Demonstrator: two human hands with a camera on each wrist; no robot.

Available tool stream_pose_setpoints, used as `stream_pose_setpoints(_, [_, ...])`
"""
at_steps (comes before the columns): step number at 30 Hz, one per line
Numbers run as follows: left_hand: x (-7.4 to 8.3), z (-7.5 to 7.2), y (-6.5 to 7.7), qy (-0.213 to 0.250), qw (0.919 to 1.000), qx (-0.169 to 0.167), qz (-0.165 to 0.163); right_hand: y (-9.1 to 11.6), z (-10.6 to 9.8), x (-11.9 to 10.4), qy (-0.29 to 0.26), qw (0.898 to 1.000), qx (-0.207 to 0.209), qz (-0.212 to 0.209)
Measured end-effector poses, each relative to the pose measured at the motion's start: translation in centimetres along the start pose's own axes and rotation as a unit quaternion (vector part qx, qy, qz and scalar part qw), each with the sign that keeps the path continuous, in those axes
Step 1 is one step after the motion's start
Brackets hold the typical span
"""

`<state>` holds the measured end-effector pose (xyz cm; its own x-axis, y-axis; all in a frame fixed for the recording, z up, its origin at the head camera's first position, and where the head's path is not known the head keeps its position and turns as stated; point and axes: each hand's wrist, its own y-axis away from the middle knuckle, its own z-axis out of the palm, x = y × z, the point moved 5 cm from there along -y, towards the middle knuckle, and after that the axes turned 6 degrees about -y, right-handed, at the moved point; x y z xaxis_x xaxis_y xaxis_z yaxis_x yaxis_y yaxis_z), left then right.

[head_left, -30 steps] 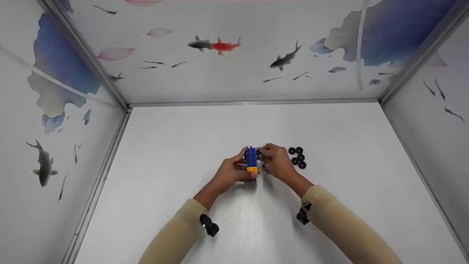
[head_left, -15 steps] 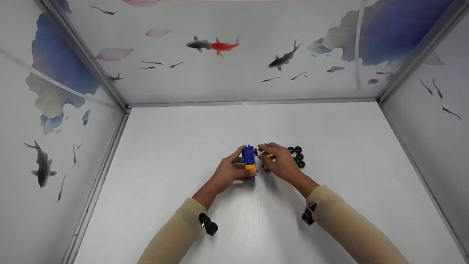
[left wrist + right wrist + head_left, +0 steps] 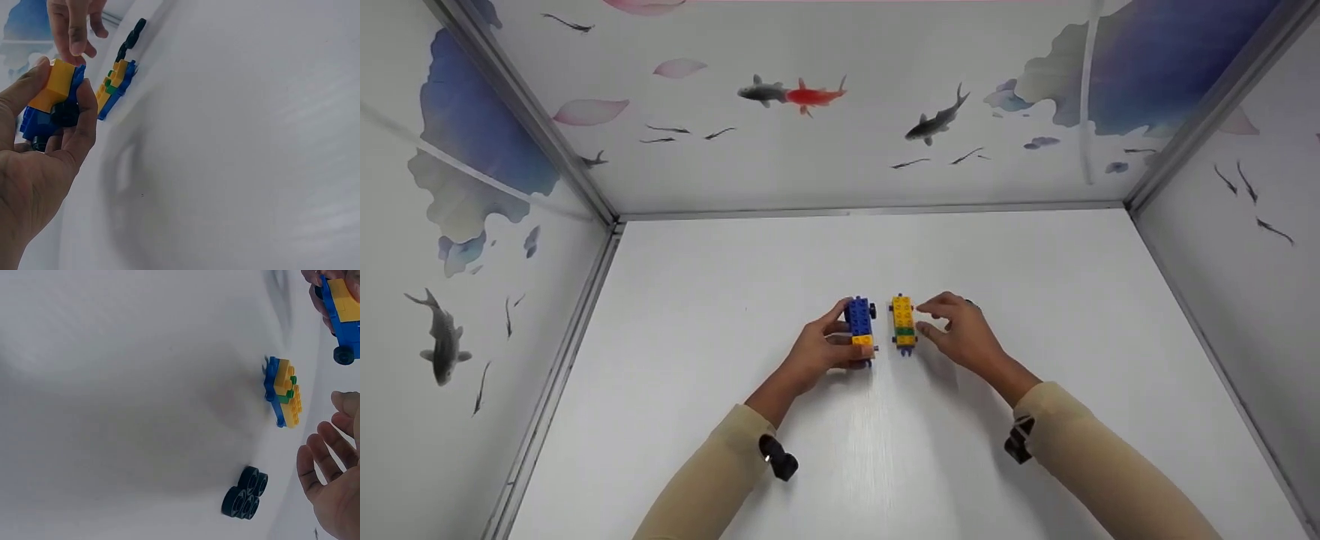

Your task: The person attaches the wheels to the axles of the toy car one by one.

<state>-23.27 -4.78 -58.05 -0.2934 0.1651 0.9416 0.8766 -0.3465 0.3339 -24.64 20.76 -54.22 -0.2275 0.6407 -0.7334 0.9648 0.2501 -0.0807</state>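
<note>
Currently grips blue car (image 3: 859, 316) in curled left hand (image 3: 812, 352), holds empty, loosely spread right hand (image 3: 964, 332) just beside yellow car (image 3: 903, 311), leaving narrow gap between cars and broad tabletop (image 3: 877, 255) before far edge (image 3: 847, 214).

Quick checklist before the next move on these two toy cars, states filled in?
1. Blue car held by left grip: ok.
2. Right grip free: ok, holding nothing.
3. Yellow car upright on table: ok.
4. Blue car fully wheeled: not ok, bare pin on its right side.
5. Loose wheels available: ok, clustered on table.
6. Exact loose count: cannot tell, they overlap.
</note>
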Motion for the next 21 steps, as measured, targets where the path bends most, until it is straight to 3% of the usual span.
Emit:
stream_pose_setpoints(11, [-0.4,-0.2,0.0,-0.001,1.0,0.004,0.003,1.5,-2.3,2.8,0.053,0.999,-0.001,-0.007])
stream_pose_setpoints(21, [-0.2,0.1,0.0,0.001,1.0,0.003,0.0,2.1,-3.2,4.5,0.078,0.997,0.005,-0.007])
